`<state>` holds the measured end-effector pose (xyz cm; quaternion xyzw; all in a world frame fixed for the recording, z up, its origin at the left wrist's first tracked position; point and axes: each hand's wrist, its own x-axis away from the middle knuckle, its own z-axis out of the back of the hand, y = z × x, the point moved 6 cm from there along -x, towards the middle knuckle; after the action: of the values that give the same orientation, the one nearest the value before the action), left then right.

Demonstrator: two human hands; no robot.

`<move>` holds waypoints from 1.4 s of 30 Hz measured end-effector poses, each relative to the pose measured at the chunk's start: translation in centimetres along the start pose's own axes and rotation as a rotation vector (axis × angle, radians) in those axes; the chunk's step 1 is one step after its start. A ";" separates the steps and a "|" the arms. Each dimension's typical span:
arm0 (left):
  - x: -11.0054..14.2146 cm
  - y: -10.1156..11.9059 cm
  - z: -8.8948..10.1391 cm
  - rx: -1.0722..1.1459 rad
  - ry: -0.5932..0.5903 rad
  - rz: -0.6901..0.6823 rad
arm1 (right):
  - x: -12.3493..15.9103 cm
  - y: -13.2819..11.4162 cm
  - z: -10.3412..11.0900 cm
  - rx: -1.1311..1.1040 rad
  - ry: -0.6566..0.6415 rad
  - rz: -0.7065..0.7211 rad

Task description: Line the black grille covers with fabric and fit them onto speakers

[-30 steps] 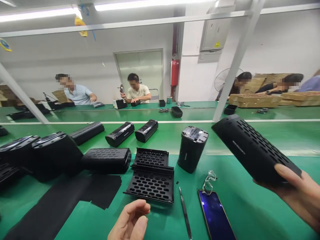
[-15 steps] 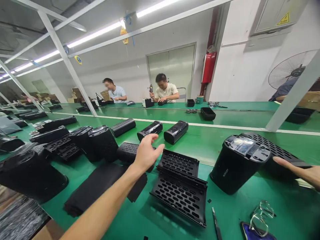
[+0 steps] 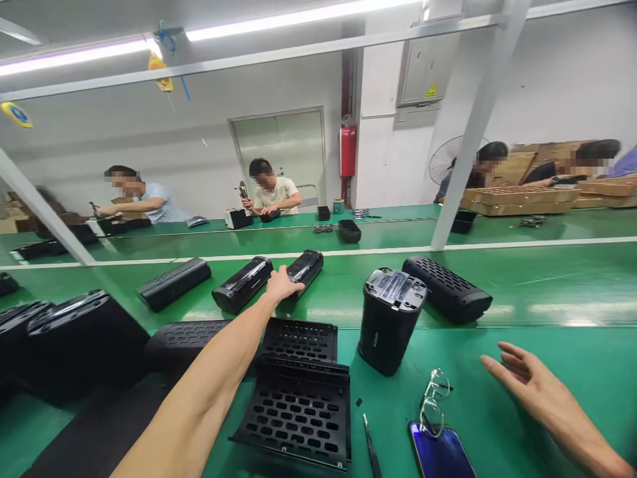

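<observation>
My left hand (image 3: 282,285) reaches out over the near end of a black rounded housing (image 3: 309,267) lying on its side. Its thumb and fingers are apart; whether they press on the housing I cannot tell. Just left of it lies a similar black housing (image 3: 242,284) with a glossy strip. My right hand (image 3: 532,382) hovers over the green table with fingers spread, holding nothing. Between the hands stands an upright black housing (image 3: 385,338) with a clear-covered top. Behind it a black housing with slots (image 3: 448,289) lies on its side.
Slotted black panels (image 3: 301,415) lie in front of me, beside tweezers (image 3: 371,445). Glasses (image 3: 434,405) rest against a phone (image 3: 442,451). More black housings (image 3: 89,345) crowd the left. Co-workers (image 3: 276,192) sit across the green table, beyond a slanted white post (image 3: 472,139).
My view has turned to the right. My left hand has moved forward to the far housing. My right hand has come away from the slotted housing, which now lies on the table.
</observation>
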<state>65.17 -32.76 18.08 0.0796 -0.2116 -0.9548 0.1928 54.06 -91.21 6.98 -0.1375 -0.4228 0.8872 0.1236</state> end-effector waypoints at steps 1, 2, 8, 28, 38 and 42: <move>0.0 0.5 0.4 0.004 0.043 -0.015 | 0.5 0.6 -0.2 -0.025 -0.009 -0.007; 0.0 1.2 1.1 0.010 0.091 -0.039 | 0.9 1.0 -0.4 -0.049 -0.014 -0.014; 0.6 9.7 8.4 0.038 0.309 -0.340 | 1.7 0.5 -0.6 -0.128 0.056 0.008; 23.5 39.8 -0.6 -0.293 -0.342 -1.239 | 3.2 0.1 2.6 -0.218 0.428 0.039; 23.8 40.3 -1.3 -0.275 -0.612 -1.317 | 2.8 0.2 2.2 -0.164 0.347 0.060; 24.7 39.4 -1.6 -0.291 -0.606 -1.316 | 2.9 -0.1 2.3 -0.127 0.325 0.053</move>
<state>56.18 -76.20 32.03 -0.1033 -0.0352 -0.8715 -0.4782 50.56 -91.76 8.05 -0.2976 -0.4486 0.8278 0.1579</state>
